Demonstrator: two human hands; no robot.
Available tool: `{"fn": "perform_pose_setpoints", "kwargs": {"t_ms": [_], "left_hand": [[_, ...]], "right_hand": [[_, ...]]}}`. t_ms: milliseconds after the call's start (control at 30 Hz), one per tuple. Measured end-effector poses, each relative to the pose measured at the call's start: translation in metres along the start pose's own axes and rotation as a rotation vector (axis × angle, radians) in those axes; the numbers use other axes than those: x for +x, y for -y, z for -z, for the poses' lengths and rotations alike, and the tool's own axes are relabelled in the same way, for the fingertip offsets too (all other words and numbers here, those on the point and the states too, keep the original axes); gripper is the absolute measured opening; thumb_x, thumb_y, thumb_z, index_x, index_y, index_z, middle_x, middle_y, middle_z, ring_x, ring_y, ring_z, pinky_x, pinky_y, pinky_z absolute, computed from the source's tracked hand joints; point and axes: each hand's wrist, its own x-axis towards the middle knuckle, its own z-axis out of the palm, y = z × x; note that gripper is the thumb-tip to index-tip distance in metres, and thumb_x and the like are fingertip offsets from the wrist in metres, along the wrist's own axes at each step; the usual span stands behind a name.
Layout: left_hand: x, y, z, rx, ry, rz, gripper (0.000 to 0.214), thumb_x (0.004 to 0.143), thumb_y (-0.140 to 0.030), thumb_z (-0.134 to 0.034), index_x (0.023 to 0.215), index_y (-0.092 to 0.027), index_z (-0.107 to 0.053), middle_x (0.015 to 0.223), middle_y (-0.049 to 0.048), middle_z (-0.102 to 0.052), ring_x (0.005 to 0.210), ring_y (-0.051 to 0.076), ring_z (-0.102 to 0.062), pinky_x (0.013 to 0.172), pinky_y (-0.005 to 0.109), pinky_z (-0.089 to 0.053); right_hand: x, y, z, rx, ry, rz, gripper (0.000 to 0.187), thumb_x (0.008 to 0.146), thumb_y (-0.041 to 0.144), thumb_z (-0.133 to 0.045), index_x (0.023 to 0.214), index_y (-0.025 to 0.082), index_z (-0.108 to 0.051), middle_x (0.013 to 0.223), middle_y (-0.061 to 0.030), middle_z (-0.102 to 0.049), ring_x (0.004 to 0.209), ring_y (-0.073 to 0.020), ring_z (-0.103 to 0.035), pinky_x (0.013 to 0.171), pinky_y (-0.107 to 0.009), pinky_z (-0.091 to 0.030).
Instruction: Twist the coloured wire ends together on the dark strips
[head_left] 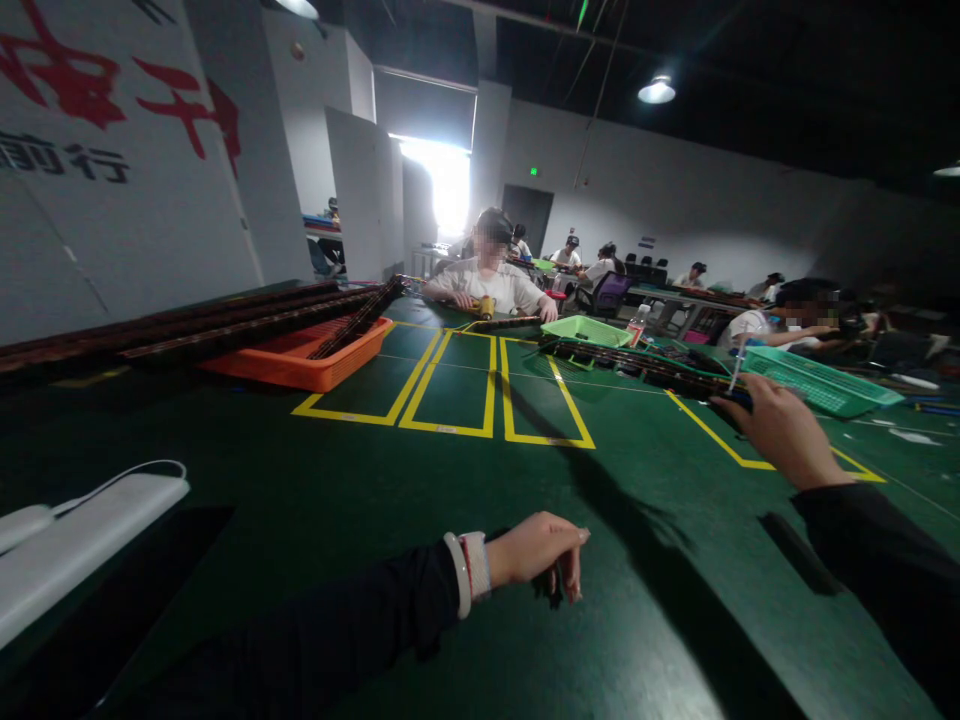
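The right hand [784,425] is held at the near end of the dark strips [652,372], close to the teal basket [825,385]; its fingers are bent, and whether anything is gripped cannot be told. The left hand [544,548] is poised over the green tabletop [360,500], fingers loosely curled, any hold hidden. Between the hands, room is offered by tabletop, bordered ahead by yellow tape [465,434] and, far left, by a white bar [105,545].

Taped worktable [337,490], plastic baskets [821,382] and seated workers [491,287] show a workshop.
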Motion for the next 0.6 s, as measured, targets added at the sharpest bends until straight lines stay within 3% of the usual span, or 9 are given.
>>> {"fn": "perform_pose_setpoints", "kwargs": {"t_ms": [133, 300, 467, 600], "left_hand": [[0.000, 0.000, 0.000, -0.004, 0.007, 0.010, 0.053, 0.080, -0.057, -0.039, 0.055, -0.013, -0.050, 0.054, 0.0037, -0.058, 0.051, 0.011, -0.055, 0.050, 0.024, -0.037], [0.001, 0.000, 0.000, -0.042, 0.015, 0.030, 0.054, 0.078, -0.060, -0.042, 0.053, -0.013, -0.049, 0.054, 0.0038, -0.057, 0.050, 0.012, -0.055, 0.049, 0.024, -0.036], [0.004, 0.004, 0.003, -0.079, 0.014, 0.012, 0.052, 0.080, -0.057, -0.040, 0.054, -0.014, -0.050, 0.055, 0.0038, -0.057, 0.052, 0.013, -0.055, 0.050, 0.024, -0.036], [0.008, 0.011, 0.004, -0.108, -0.057, 0.042, 0.041, 0.081, -0.046, -0.045, 0.055, -0.015, -0.052, 0.054, 0.0021, -0.054, 0.049, 0.012, -0.049, 0.052, 0.027, -0.039]], "right_hand": [[0.022, -0.014, -0.014, -0.083, 0.017, -0.198, 0.044, 0.084, 0.053, -0.035, 0.113, 0.024, -0.051, 0.106, -0.0182, -0.060, 0.102, -0.0371, -0.052, 0.085, -0.050, -0.037], [0.068, -0.007, -0.066, -0.087, 0.113, -0.588, 0.037, 0.079, 0.045, -0.057, 0.090, 0.010, -0.062, 0.095, -0.0263, -0.063, 0.097, -0.0345, -0.058, 0.079, -0.041, -0.041], [0.104, 0.020, -0.123, -0.017, 0.088, -0.738, 0.038, 0.070, 0.035, -0.069, 0.085, 0.000, -0.066, 0.090, -0.0304, -0.063, 0.094, -0.0366, -0.060, 0.077, -0.042, -0.046], [0.125, 0.034, -0.149, 0.074, 0.041, -0.798, 0.040, 0.064, 0.028, -0.074, 0.090, -0.002, -0.065, 0.095, -0.0322, -0.061, 0.096, -0.0382, -0.059, 0.081, -0.047, -0.046]]}}
